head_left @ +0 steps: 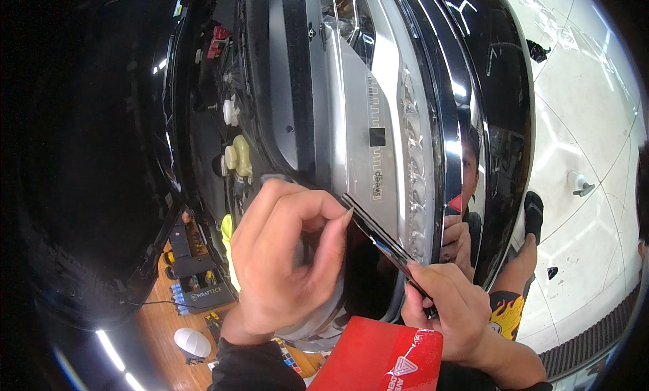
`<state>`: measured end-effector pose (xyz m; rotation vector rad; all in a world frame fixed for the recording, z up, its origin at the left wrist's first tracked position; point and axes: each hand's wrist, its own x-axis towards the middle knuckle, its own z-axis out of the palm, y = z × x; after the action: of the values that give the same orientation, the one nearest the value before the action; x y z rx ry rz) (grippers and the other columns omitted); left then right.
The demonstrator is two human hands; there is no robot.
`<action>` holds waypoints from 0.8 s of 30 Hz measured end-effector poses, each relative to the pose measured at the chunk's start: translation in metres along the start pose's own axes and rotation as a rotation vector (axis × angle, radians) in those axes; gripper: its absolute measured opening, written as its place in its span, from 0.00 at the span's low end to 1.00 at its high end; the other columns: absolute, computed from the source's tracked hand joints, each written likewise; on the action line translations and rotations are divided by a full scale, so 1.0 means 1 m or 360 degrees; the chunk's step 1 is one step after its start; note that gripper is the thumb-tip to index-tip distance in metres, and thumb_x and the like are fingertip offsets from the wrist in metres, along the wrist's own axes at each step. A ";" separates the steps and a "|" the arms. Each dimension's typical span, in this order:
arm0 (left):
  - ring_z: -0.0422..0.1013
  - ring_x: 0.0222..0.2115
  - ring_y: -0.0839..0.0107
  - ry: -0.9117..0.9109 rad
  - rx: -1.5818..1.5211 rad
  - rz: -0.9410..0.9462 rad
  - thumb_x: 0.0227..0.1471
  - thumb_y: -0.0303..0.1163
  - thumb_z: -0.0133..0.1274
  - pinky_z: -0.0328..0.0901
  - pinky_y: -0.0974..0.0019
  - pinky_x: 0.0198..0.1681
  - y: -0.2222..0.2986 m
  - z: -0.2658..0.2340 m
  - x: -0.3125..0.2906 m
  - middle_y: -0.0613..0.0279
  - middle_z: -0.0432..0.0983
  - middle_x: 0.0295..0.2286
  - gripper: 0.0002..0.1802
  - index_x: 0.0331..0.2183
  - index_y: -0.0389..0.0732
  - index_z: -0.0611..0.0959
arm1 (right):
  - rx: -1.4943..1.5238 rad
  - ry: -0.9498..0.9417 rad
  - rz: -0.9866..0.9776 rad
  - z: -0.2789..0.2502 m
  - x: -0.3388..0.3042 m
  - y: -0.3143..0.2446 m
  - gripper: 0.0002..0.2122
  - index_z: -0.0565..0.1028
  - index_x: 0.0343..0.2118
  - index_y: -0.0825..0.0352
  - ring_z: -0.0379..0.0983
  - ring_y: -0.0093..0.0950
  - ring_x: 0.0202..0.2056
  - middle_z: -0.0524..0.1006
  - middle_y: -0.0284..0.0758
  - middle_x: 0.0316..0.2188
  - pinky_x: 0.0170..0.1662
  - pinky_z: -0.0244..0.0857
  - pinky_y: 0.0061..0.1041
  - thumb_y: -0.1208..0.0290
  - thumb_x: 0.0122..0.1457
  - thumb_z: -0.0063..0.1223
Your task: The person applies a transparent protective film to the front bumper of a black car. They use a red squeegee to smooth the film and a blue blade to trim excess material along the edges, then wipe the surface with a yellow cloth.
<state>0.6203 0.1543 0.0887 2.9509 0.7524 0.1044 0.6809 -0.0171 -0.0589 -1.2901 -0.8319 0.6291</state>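
Observation:
Both my hands work at the headlight (368,168) of a black car. Between them stretches a thin, glossy black strip (380,240), which looks like film; it slants across the clear lens. My left hand (287,249) pinches its upper left end between thumb and index finger. Its lower right end is in the closed fingers of my right hand (451,303). Below the strip is a glossy black area; I cannot tell whether it joins the strip. A red squeegee card (378,356) looms close at the bottom edge, touched by neither hand.
Left of the headlight lies the engine bay, with a yellowish reservoir (241,155). The chrome trim (451,127) and black bumper (503,120) curve along the right. Beyond is a white tiled floor (581,141). A black tool organizer (203,293) stands at lower left near a white rounded object (192,342).

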 end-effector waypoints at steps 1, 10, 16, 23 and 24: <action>0.73 0.27 0.70 0.0012 -0.0020 -0.0038 0.49 0.14 0.67 0.67 0.69 0.32 0.002 0.001 0.000 0.59 0.76 0.29 0.11 0.34 0.35 0.83 | 0.0004 0.0009 0.0011 0.001 0.000 -0.001 0.17 0.80 0.49 0.77 0.80 0.27 0.27 0.84 0.43 0.36 0.29 0.73 0.21 0.83 0.55 0.67; 0.72 0.28 0.71 0.0022 -0.0074 -0.0071 0.49 0.14 0.67 0.66 0.70 0.34 0.000 0.002 -0.002 0.60 0.76 0.29 0.11 0.33 0.35 0.82 | -0.0025 0.0060 0.0068 0.004 0.001 -0.010 0.17 0.80 0.49 0.77 0.78 0.26 0.25 0.82 0.43 0.34 0.26 0.69 0.22 0.85 0.55 0.65; 0.72 0.28 0.71 0.0005 -0.0093 -0.0049 0.50 0.14 0.66 0.66 0.70 0.33 -0.001 0.002 -0.002 0.59 0.76 0.30 0.10 0.34 0.35 0.82 | -0.0100 0.0085 0.0083 0.003 0.003 -0.020 0.18 0.80 0.50 0.77 0.79 0.30 0.26 0.82 0.44 0.35 0.24 0.67 0.22 0.84 0.55 0.66; 0.75 0.27 0.63 -0.0018 -0.0002 0.0040 0.48 0.14 0.66 0.69 0.65 0.30 -0.007 0.003 -0.002 0.57 0.76 0.31 0.13 0.36 0.36 0.83 | -0.0118 0.0034 0.0094 0.002 0.004 -0.019 0.17 0.80 0.49 0.76 0.79 0.32 0.26 0.82 0.44 0.35 0.23 0.67 0.22 0.84 0.55 0.66; 0.75 0.27 0.63 -0.0016 0.0004 0.0043 0.49 0.14 0.66 0.69 0.64 0.30 -0.007 0.004 -0.003 0.57 0.75 0.31 0.13 0.37 0.37 0.82 | -0.0119 0.0038 0.0091 0.003 0.004 -0.018 0.17 0.80 0.49 0.76 0.79 0.31 0.26 0.81 0.44 0.34 0.23 0.67 0.22 0.84 0.55 0.66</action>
<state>0.6150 0.1590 0.0841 2.9619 0.7123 0.0904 0.6802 -0.0159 -0.0399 -1.3911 -0.8074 0.6316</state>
